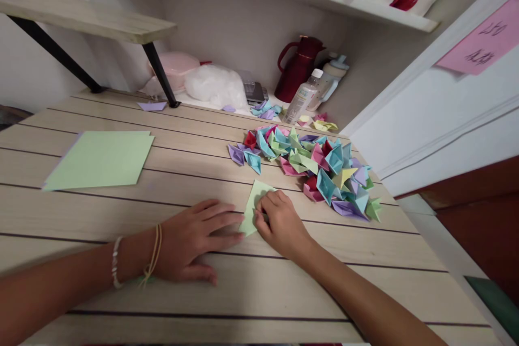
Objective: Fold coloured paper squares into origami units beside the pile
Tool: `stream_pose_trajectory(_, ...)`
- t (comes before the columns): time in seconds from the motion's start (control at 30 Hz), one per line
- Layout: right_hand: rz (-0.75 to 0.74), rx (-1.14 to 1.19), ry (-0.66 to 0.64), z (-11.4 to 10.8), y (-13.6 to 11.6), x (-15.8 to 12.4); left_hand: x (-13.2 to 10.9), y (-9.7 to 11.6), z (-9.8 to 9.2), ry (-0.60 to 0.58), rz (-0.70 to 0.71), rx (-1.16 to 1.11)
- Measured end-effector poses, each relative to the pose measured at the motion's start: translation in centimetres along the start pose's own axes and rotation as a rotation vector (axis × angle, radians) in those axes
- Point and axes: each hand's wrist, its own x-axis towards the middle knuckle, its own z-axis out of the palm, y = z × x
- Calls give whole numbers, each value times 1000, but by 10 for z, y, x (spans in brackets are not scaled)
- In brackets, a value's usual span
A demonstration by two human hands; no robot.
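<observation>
A folded piece of light green paper (252, 200) lies on the wood-grain table between my two hands. My left hand (203, 238) rests flat with its fingers stretched out, the fingertips at the paper's left edge. Over the paper's right side, my right hand (280, 223) is closed, its curled fingers and thumb pressed on the sheet; whether it pinches the paper cannot be made out. Beyond my right hand sits a heap of small folded paper boats (320, 165) in blue, pink, purple, green, yellow and red.
A stack of green paper sheets (101, 159) lies at the left, below a small raised shelf (93, 13) on black legs. Along the back stand a clear bottle (302, 98), a dark red jug (299, 67) and a pale flask (329, 81). A purple boat (152, 106) is near the shelf leg.
</observation>
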Motion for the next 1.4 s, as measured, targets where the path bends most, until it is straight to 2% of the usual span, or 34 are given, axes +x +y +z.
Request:
stream_pose_trajectory(0.33, -9, 6, 31, 2, 2, 0, 1, -1, 1, -51, 36, -36)
stream_pose_trajectory(0.5, -21, 8, 43, 3, 2, 1, -1, 0, 2, -38, 33, -41)
stream_pose_trajectory(0.77, -10, 8, 39, 2, 1, 1, 2, -4, -11, -125, 51, -71)
stream_pose_trajectory(1.0, -21, 8, 43, 3, 3, 1, 3, -1, 0, -64, 19, -46)
stream_pose_trajectory(1.27, -11, 16, 39, 3, 2, 1, 4, -3, -13, -108, 81, -47)
stream_pose_trajectory(1.4, -13, 27, 45, 3, 1, 2, 4, -2, -8, -90, 70, -36)
